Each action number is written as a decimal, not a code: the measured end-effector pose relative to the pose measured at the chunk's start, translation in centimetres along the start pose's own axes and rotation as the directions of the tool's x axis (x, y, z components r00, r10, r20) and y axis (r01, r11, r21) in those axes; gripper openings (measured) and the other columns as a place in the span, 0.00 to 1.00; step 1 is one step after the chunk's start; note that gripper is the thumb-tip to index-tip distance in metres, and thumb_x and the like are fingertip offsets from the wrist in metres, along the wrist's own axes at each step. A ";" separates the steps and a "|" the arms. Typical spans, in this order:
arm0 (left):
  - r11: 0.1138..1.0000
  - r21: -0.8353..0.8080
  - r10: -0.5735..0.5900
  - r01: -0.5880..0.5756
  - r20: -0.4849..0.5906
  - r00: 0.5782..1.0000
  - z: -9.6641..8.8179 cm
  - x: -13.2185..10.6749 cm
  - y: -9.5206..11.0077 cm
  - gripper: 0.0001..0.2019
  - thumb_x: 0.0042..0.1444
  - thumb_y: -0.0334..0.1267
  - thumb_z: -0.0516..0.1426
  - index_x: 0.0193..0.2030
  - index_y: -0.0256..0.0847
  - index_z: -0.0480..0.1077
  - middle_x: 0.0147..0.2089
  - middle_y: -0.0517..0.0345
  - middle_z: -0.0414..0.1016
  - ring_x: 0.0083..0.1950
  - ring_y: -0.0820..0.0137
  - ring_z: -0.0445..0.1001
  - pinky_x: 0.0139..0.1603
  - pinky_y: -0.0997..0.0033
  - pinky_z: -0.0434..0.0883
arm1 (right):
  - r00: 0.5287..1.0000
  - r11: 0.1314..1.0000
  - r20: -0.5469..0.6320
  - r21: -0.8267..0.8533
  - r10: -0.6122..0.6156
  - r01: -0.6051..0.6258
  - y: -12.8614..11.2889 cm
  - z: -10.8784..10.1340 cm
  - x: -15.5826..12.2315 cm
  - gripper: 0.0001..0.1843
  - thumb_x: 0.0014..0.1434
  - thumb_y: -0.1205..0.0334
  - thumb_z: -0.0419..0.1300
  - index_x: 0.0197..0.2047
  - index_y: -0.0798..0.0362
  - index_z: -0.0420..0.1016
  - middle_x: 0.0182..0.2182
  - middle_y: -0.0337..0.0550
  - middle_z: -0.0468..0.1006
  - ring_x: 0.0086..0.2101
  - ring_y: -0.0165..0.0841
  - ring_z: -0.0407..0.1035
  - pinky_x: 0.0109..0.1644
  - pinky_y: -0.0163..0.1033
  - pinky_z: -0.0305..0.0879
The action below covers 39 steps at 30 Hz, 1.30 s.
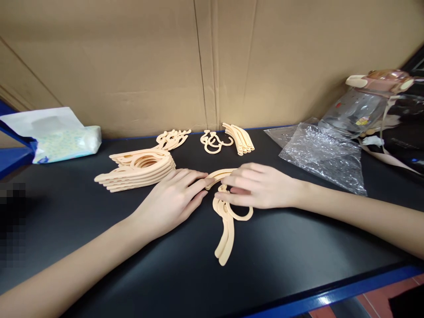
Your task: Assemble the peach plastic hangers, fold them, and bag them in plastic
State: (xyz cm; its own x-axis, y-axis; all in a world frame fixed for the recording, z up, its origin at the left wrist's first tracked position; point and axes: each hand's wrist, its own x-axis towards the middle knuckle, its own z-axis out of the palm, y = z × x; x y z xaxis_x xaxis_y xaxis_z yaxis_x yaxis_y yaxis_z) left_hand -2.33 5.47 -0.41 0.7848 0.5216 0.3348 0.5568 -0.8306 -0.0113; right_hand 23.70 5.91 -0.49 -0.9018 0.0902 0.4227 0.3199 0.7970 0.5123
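Note:
Peach plastic hanger parts [226, 229] lie on the black tabletop [99, 229] in front of me, a hook ring and two curved arms. My right hand [261, 185] rests on their upper end, fingers pinched on the hook piece. My left hand [172, 198] lies flat beside it, fingertips touching a curved arm piece [218, 173]. A stack of assembled peach hangers [139, 170] sits just behind my left hand.
Loose hooks [213, 142] and curved arms [240, 138] lie near the cardboard wall [212, 62], with more pieces [172, 139] to their left. A tissue pack [62, 139] sits far left. Crumpled clear plastic bags [321, 154] and a bottle [367, 104] sit right. A blue table edge [331, 298] runs along the front.

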 end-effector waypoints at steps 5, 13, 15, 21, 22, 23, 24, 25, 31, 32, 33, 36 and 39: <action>0.999 -0.007 -0.039 0.039 -0.021 0.999 0.2 -0.1 0.1 0.16 0.69 0.36 0.48 0.58 0.40 0.71 0.56 0.48 0.75 0.53 0.56 0.74 0.53 0.55 0.71 | 0.996 0.996 0.021 -0.019 -0.087 0.087 -0.3 -0.4 0.3 0.15 0.71 0.70 0.48 0.47 0.55 0.76 0.43 0.41 0.81 0.40 0.30 0.73 0.46 0.37 0.67; 0.999 0.040 -0.006 0.009 -0.060 0.998 0.0 0.0 0.2 0.15 0.69 0.36 0.49 0.55 0.39 0.73 0.57 0.45 0.74 0.54 0.55 0.74 0.53 0.52 0.72 | 0.999 0.999 -0.033 0.031 0.027 -0.026 0.1 0.1 -0.4 0.13 0.70 0.71 0.49 0.43 0.54 0.75 0.40 0.42 0.82 0.38 0.32 0.73 0.41 0.39 0.67; 0.999 0.044 0.009 -0.007 -0.066 0.998 -0.1 0.0 0.2 0.13 0.69 0.36 0.49 0.50 0.39 0.74 0.56 0.45 0.74 0.56 0.54 0.73 0.54 0.51 0.72 | 0.987 0.985 -0.067 0.102 0.145 -0.138 0.3 0.3 -0.5 0.12 0.70 0.68 0.49 0.43 0.53 0.74 0.39 0.43 0.81 0.38 0.33 0.73 0.40 0.39 0.67; 0.998 0.047 -0.037 0.041 -0.094 0.995 -0.1 -0.1 0.3 0.07 0.66 0.40 0.55 0.43 0.40 0.71 0.57 0.46 0.74 0.60 0.55 0.71 0.57 0.53 0.70 | 0.822 0.739 -0.090 0.500 0.563 -0.452 0.7 1.1 -1.0 0.07 0.69 0.60 0.52 0.42 0.51 0.69 0.36 0.44 0.77 0.37 0.35 0.71 0.44 0.42 0.68; 0.997 0.061 -0.048 0.054 -0.094 0.994 0.0 -0.1 0.3 0.07 0.66 0.41 0.55 0.42 0.40 0.70 0.58 0.46 0.74 0.61 0.54 0.70 0.58 0.52 0.69 | 0.788 0.686 -0.057 0.534 0.612 -0.495 0.8 1.2 -1.0 0.07 0.70 0.59 0.52 0.41 0.51 0.68 0.35 0.44 0.77 0.37 0.35 0.71 0.44 0.42 0.68; 0.995 0.072 -0.058 0.065 -0.093 0.994 0.0 -0.2 0.3 0.08 0.65 0.42 0.56 0.41 0.40 0.70 0.58 0.46 0.74 0.62 0.53 0.69 0.58 0.51 0.69 | 0.757 0.636 -0.016 0.553 0.653 -0.538 0.8 1.2 -1.0 0.08 0.70 0.59 0.51 0.40 0.51 0.68 0.35 0.43 0.76 0.37 0.35 0.70 0.43 0.41 0.67; 0.994 0.078 -0.067 0.074 -0.091 0.994 0.0 -0.2 0.3 0.08 0.65 0.42 0.56 0.40 0.40 0.69 0.58 0.46 0.74 0.62 0.52 0.69 0.58 0.50 0.68 | 0.725 0.591 0.024 0.562 0.688 -0.579 0.9 1.2 -1.0 0.08 0.70 0.58 0.51 0.40 0.51 0.67 0.34 0.43 0.75 0.36 0.35 0.70 0.42 0.41 0.67; 0.993 0.079 -0.076 0.083 -0.088 0.993 0.0 -0.2 0.3 0.08 0.65 0.42 0.56 0.39 0.41 0.69 0.58 0.46 0.74 0.63 0.52 0.68 0.58 0.49 0.68 | 0.697 0.551 0.060 0.566 0.714 -0.613 0.9 1.2 -1.0 0.09 0.70 0.58 0.51 0.39 0.51 0.67 0.33 0.42 0.74 0.35 0.34 0.69 0.42 0.40 0.66; 0.992 0.062 -0.106 0.111 -0.091 0.990 0.1 -0.2 0.2 0.08 0.65 0.40 0.54 0.35 0.41 0.69 0.55 0.46 0.76 0.62 0.52 0.69 0.59 0.48 0.67 | 0.631 0.393 0.184 0.643 0.753 -0.657 1.5 1.0 -0.7 0.13 0.69 0.54 0.52 0.35 0.51 0.66 0.30 0.39 0.71 0.31 0.32 0.65 0.38 0.37 0.62; 0.991 0.056 -0.113 0.119 -0.099 0.989 0.0 -0.2 0.2 0.08 0.65 0.40 0.54 0.35 0.41 0.69 0.54 0.47 0.76 0.62 0.52 0.69 0.59 0.48 0.67 | 0.627 0.368 0.205 0.659 0.752 -0.656 1.5 1.0 -0.7 0.13 0.68 0.53 0.53 0.34 0.52 0.66 0.29 0.39 0.71 0.31 0.32 0.65 0.37 0.37 0.62; 0.990 0.043 -0.126 0.131 -0.109 0.986 0.0 -0.1 0.2 0.08 0.65 0.40 0.54 0.35 0.41 0.69 0.53 0.48 0.77 0.61 0.53 0.70 0.58 0.49 0.67 | 0.626 0.346 0.224 0.673 0.747 -0.654 1.6 1.0 -0.7 0.14 0.68 0.53 0.53 0.34 0.52 0.66 0.29 0.38 0.71 0.30 0.31 0.65 0.36 0.37 0.62; 0.976 -0.050 -0.215 0.210 -0.139 0.967 -0.1 -0.1 0.4 0.10 0.67 0.43 0.52 0.37 0.41 0.69 0.49 0.50 0.77 0.53 0.57 0.74 0.53 0.54 0.69 | 0.637 0.307 0.271 0.699 0.721 -0.646 1.7 1.0 -0.7 0.15 0.67 0.52 0.55 0.32 0.52 0.67 0.27 0.37 0.72 0.29 0.30 0.65 0.36 0.36 0.62; 0.904 -0.224 -0.396 0.364 -0.119 0.911 -0.3 -0.1 0.6 0.13 0.67 0.49 0.52 0.41 0.43 0.70 0.42 0.56 0.78 0.42 0.62 0.75 0.44 0.60 0.71 | 0.647 0.291 0.295 0.710 0.703 -0.641 1.8 1.2 -0.7 0.14 0.65 0.54 0.57 0.31 0.52 0.68 0.29 0.38 0.74 0.31 0.31 0.66 0.37 0.37 0.63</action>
State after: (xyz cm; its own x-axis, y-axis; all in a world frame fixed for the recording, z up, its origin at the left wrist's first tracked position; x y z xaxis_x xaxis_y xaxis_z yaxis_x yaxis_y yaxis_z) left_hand -2.14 4.85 -0.14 0.4619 0.7805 0.4213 0.7280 -0.6049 0.3226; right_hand 24.60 7.97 -0.76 -0.4439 0.7953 0.4129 0.4649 0.5983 -0.6526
